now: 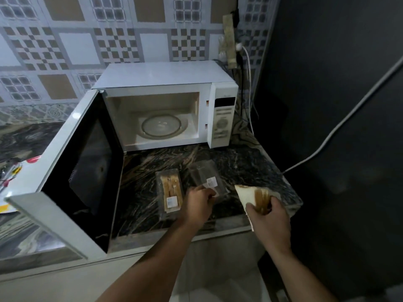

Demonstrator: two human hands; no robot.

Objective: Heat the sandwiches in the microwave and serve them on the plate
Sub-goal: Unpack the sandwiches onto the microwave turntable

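Dark marbled desk point(250, 164) carries a microwave point(165, 79), its door point(72, 171) swung open. One wrapped sandwich point(169, 194) lies waiting. Left hand point(197, 203) pinches the emptied wrapper point(207, 177); right hand point(269, 216) grips an unwrapped sandwich point(250, 196). Unwrapping seems underway; loading the turntable point(161, 126) likely follows.

— What was the table point(250, 171) like?
— Dark marbled stone with pale streaks, ending at a corner on the right.
— And what stood on it?
— A white microwave point(165, 105) at the back, its door point(72, 177) swung open to the left. In front of it lay a packaged sandwich point(170, 192) in clear wrap, lengthwise toward the front edge. Just right of that lay an empty clear wrapper point(207, 177) with a small white label.
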